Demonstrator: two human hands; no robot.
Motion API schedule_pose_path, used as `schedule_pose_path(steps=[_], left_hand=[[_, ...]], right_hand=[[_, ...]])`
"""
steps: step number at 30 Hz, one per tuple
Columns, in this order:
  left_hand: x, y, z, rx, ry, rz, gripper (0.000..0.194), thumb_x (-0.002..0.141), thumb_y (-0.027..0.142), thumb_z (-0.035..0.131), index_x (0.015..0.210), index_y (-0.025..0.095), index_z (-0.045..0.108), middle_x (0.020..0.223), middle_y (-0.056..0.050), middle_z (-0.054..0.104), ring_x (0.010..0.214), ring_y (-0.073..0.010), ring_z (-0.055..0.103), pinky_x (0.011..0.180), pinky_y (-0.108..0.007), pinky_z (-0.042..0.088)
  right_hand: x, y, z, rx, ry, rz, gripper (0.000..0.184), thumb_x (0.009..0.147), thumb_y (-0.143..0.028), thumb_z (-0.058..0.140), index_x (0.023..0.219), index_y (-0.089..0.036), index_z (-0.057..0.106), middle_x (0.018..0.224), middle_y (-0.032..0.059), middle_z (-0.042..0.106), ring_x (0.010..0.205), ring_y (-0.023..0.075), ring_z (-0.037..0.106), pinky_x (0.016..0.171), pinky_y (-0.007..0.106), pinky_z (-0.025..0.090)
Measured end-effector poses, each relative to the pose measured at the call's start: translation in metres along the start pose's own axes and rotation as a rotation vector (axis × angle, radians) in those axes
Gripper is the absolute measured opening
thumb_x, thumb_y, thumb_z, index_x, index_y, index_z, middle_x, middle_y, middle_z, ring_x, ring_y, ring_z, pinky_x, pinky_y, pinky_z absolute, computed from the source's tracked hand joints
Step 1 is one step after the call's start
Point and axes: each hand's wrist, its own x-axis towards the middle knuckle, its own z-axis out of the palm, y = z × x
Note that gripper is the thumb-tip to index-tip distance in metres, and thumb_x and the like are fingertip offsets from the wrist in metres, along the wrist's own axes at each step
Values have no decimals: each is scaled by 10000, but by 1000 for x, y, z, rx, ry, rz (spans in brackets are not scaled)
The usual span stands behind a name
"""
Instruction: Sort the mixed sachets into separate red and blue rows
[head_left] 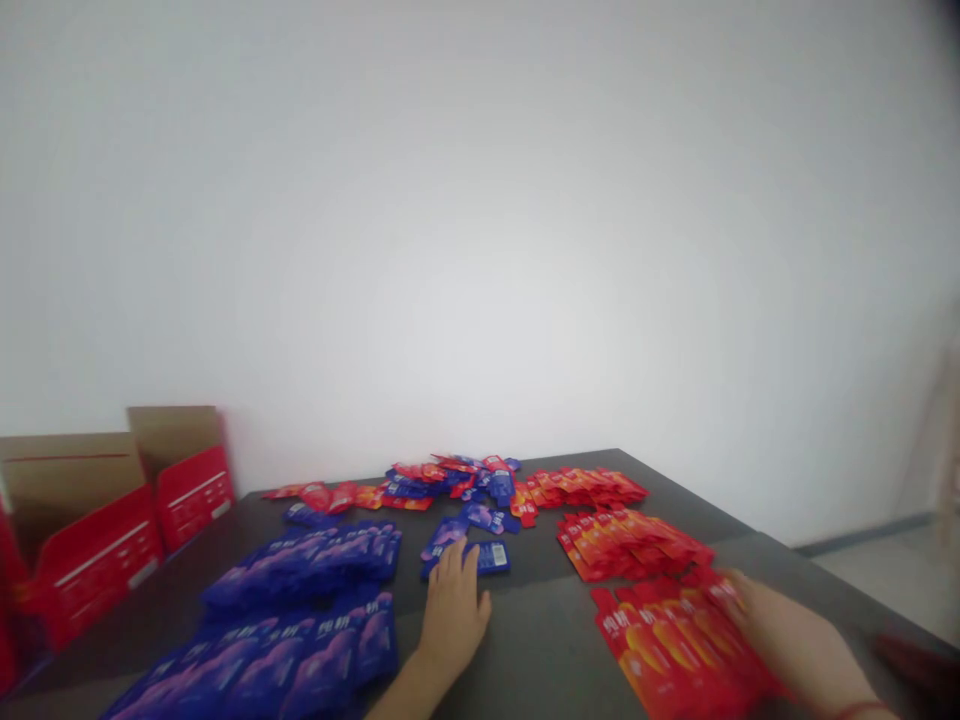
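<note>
My left hand [452,606] lies flat on the dark table [540,640], fingers stretched out, fingertips touching a blue sachet [480,556]. My right hand [795,640] rests on the near row of red sachets [667,640], fingers laid over them. Blue sachets lie in overlapping rows [300,610] to the left of my left hand. More red rows [630,540] sit beyond my right hand. A mixed heap of red and blue sachets [457,480] lies at the table's far side.
Open red cardboard boxes [97,540] with brown flaps stand at the left edge of the table. A plain white wall fills the background. The floor shows at the far right beyond the table's edge.
</note>
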Motion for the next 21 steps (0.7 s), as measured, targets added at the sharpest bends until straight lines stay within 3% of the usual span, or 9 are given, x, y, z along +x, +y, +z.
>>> schedule_pose_path(steps=[2, 5, 8, 10, 12, 14, 17, 21], left_hand=[[12, -9, 7, 120, -1, -119, 665, 737, 269, 557, 1366, 110, 413, 1492, -183, 279, 1372, -339, 227, 1096, -469, 186], [21, -18, 20, 160, -10, -228, 712, 782, 447, 553, 1391, 116, 388, 1497, -218, 249, 1371, -397, 201, 1082, -530, 173], [23, -25, 31, 143, -11, -247, 652, 859, 516, 446, 1385, 133, 408, 1475, -220, 299, 1359, -378, 253, 1078, -499, 209], [24, -29, 35, 141, -17, -262, 602, 895, 473, 407, 1387, 127, 405, 1465, -215, 324, 1350, -353, 289, 1072, -465, 240], [25, -32, 36, 146, -21, -293, 566, 903, 404, 416, 1377, 95, 413, 1445, -222, 354, 1335, -349, 316, 1061, -452, 264], [26, -34, 35, 147, -19, -312, 528, 898, 335, 429, 1353, 67, 437, 1407, -227, 408, 1306, -345, 359, 1051, -448, 278], [27, -34, 30, 127, -10, -297, 447, 890, 265, 431, 1287, 75, 506, 1306, -194, 519, 1222, -312, 446, 1024, -426, 311], [26, -29, 22, 84, -8, -259, 323, 870, 220, 459, 1140, 120, 607, 1129, -146, 613, 1122, -292, 498, 954, -424, 368]], right_hand=[[4, -63, 6, 96, -66, -210, 425, 850, -250, 386, 1215, -160, 584, 1180, 157, 643, 981, 269, 654, 849, 379, 481], [5, -169, 25, 187, -173, -543, 530, 745, -172, 476, 1268, -148, 560, 1328, 133, 543, 1210, 247, 509, 1035, 344, 361], [11, -254, 49, 173, -220, -629, 666, 687, -69, 458, 1353, -107, 466, 1451, 135, 403, 1340, 243, 342, 1101, 366, 260], [18, -288, 62, 137, -251, -611, 678, 703, -61, 437, 1377, -134, 433, 1488, 116, 346, 1370, 249, 282, 1096, 433, 249], [26, -307, 69, 116, -274, -593, 647, 722, -75, 433, 1360, -182, 454, 1463, 101, 394, 1341, 259, 335, 1042, 482, 314], [31, -313, 69, 106, -278, -593, 581, 744, -70, 421, 1298, -213, 522, 1377, 98, 507, 1263, 255, 443, 965, 460, 396], [25, -310, 61, 74, -257, -592, 465, 804, -47, 362, 1142, -202, 642, 1165, 118, 656, 1114, 239, 568, 875, 369, 448], [-1, -296, 40, 48, -216, -589, 412, 834, -60, 346, 986, -186, 707, 937, 132, 718, 942, 247, 641, 792, 323, 460]])
